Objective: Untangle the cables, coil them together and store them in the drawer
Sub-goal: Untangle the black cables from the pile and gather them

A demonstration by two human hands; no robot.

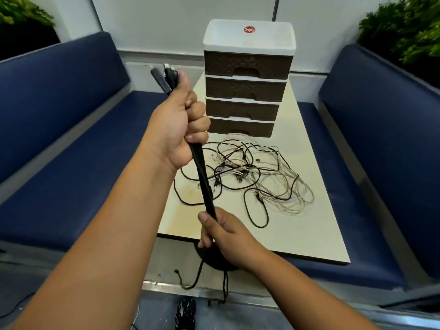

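Note:
My left hand [183,125] grips a bundle of black cables [203,179] near its top, with the plug ends [164,77] sticking up above my thumb. Lower down, my right hand [221,232] holds the same bundle, stretched taut between both hands. The cable tails [202,279] hang below the table edge. A tangle of black and white cables [252,177] lies on the cream table [309,234]. Behind it stands a drawer unit [246,84] with several brown drawers, all closed.
Blue padded benches [71,151] flank the table on both sides. Green plants [409,32] sit behind the benches in the corners. A dark shoe [185,313] shows on the floor below.

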